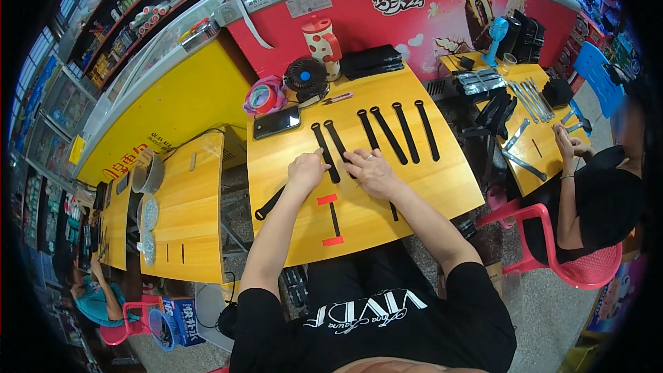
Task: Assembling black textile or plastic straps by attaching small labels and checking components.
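Several black straps with a ring at one end lie on the yellow wooden table. My left hand [309, 169] is closed, its fingertips beside a black strap [320, 138]; what they may hold is hidden. With fingers partly apart, my right hand [373, 173] rests over the lower end of a neighbouring strap [335, 137]. Right of it lie more straps, such as one [427, 131] at the row's end. Another strap [269, 203] is partly hidden by my left forearm. Between my forearms, a thin black strip [334, 220] runs between a red tape piece [327, 199] and another.
Along the table's [373, 224] far side are a black phone [277, 123], a tape roll [262, 99], a small fan [306, 77], a dotted cup [322, 45] and stacked black straps [373, 62]. A co-worker sits at right on a pink chair [587, 266]; another person is far left.
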Demonstrator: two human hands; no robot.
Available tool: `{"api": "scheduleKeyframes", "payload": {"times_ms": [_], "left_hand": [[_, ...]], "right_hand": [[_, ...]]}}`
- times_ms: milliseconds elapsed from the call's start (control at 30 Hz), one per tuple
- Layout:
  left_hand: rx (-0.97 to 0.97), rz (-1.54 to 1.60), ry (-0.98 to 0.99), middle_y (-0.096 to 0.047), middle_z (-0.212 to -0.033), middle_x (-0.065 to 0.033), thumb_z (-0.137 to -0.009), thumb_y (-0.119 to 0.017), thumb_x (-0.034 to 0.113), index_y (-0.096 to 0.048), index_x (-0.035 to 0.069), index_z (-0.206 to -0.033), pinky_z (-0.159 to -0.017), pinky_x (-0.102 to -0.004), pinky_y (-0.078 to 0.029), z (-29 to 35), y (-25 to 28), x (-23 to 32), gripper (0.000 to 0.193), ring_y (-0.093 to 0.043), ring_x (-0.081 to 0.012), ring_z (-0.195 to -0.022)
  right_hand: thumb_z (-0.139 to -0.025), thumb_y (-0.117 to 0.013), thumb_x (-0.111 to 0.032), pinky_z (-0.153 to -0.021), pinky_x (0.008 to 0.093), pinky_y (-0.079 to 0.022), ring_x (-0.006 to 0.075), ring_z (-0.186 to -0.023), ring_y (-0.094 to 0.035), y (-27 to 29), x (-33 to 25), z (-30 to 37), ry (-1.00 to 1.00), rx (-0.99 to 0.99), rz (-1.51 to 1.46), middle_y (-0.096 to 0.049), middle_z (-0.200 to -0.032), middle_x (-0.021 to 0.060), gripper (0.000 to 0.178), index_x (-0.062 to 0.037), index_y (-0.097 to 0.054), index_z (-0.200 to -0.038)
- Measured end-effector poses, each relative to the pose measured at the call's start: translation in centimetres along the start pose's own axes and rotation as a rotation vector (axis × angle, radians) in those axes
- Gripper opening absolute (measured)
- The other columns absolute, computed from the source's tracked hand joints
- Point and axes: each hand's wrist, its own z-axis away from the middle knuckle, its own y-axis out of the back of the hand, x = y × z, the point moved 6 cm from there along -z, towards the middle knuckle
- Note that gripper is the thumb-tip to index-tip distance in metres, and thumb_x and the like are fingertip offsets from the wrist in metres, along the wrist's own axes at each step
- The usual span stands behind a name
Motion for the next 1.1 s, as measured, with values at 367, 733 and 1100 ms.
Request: {"api": "scheduleKeyframes", "payload": {"times_ms": [367, 733, 1100], "left_hand": [[0.007, 0.1, 0.071, -0.069, -0.106, -0.0223, -0.088, -0.07, 0.041, -0.056, 0.008, -0.134, -0.09, -0.0453, -0.052, 3.2, 3.6, -0.9, 0.059, -0.065, -0.0355, -0.108], [-0.336, 2.274, 0.042, -0.061, -0.094, -0.0077, -0.093, -0.059, 0.002, -0.057, -0.001, -0.118, -0.052, -0.0201, -0.038, 23.3, -2.0, 4.8, 0.025, -0.052, -0.0089, -0.064], [-0.248, 2.187, -0.241, -0.064, -0.089, -0.0071, -0.106, -0.046, 0.024, -0.056, -0.001, -0.125, -0.062, -0.0236, -0.05, 21.9, 0.1, 1.8, 0.033, -0.062, -0.013, -0.071]], "right_hand": [[-0.078, -0.059, -0.003, -0.082, 0.0412, -0.047, 0.028, -0.104, -0.06, 1.2, -0.7, -0.9, -0.036, 0.077, -0.018, -0.062, -0.118, 0.0116, 0.038, -0.0038, -0.064, -0.115], [-0.089, -0.064, -0.005, -0.068, 0.0343, -0.053, 0.0282, -0.077, -0.068, 5.1, -7.0, 0.4, -0.395, -0.315, -0.469, -0.07, -0.089, 0.0147, 0.023, -0.0016, -0.064, -0.111], [-0.093, -0.059, 0.001, -0.069, 0.0291, -0.052, 0.0198, -0.075, -0.066, 8.8, -13.3, 3.1, -0.514, -0.161, -0.925, -0.067, -0.084, 0.0119, 0.017, 0.0008, -0.067, -0.108]]}}
